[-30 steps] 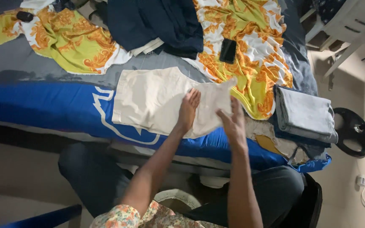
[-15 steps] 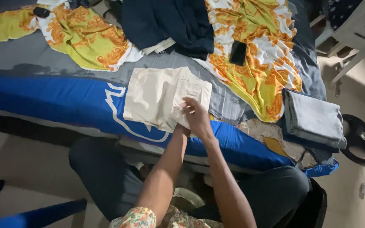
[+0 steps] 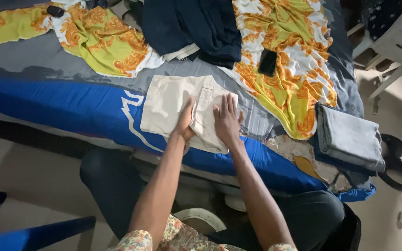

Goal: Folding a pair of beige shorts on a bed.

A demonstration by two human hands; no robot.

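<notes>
Both hands, left hand [image 3: 185, 122] and right hand [image 3: 226, 122], press flat with fingers spread on the folded cream garment [image 3: 175, 104], whose loose flap could spring open or slide off the bed edge [image 3: 94, 122].

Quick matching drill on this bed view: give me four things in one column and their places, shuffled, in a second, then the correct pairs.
Things:
1. cream folded cloth garment
2. black flat rectangular phone
3. grey folded fabric stack
4. dark navy cloth garment

Places:
A. at the bed's right end, by the black round fan base
B. under the left hand and right hand
C. at the far side of the bed, top centre
D. on the yellow and orange patterned cloth

Pairs: 1-B, 2-D, 3-A, 4-C
</notes>
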